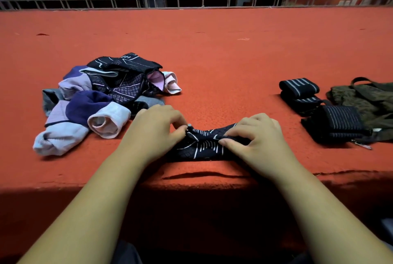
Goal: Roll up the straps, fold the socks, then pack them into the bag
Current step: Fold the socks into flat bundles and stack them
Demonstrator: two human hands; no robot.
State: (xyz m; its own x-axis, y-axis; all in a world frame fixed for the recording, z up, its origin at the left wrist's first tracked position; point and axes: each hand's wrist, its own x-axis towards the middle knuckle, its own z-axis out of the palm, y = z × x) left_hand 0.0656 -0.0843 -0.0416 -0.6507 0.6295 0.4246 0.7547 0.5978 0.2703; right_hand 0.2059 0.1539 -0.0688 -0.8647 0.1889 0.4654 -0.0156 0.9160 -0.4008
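Observation:
A dark navy sock with white line markings lies near the front edge of the red carpeted ledge. My left hand pinches its left end between thumb and fingers. My right hand pinches the right part, fingers curled over the fabric. To the left lies a loose pile of socks, purple, pink-white and dark patterned. On the right sit rolled black straps with grey stripes, another striped roll, and an olive-brown bag with a dark handle.
The ledge's front edge drops off just below my hands, with a torn flap of carpet. A metal truss railing runs along the far side. A metal clip lies by the striped roll.

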